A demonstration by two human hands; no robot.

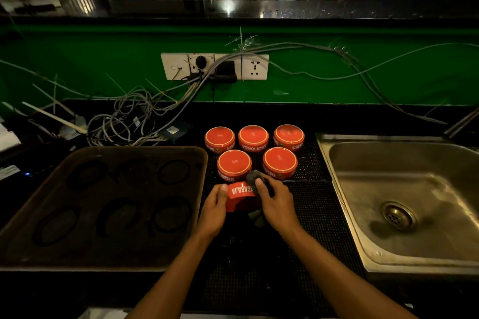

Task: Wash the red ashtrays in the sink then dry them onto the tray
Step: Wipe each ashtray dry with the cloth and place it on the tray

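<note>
1. left hand (216,202) curled on the left side of a red ashtray (239,197), tilted on its side, lettering facing up.
2. right hand (272,199) clamped on a dark cloth (255,179), pressed to the ashtray's right edge; cloth tail hanging below the hand.
3. just beyond both hands: five more red ashtrays (254,136), upside down on the black mat (311,204) of the table.
4. left of the left hand: brown tray (103,204), marked with dark rings.
5. right of the right hand: steel sink (404,194); well apart.

Glossy red ashtrays (253,138); brushed metal sink (404,189); matt brown tray (103,204); studded black mat (311,215).
</note>
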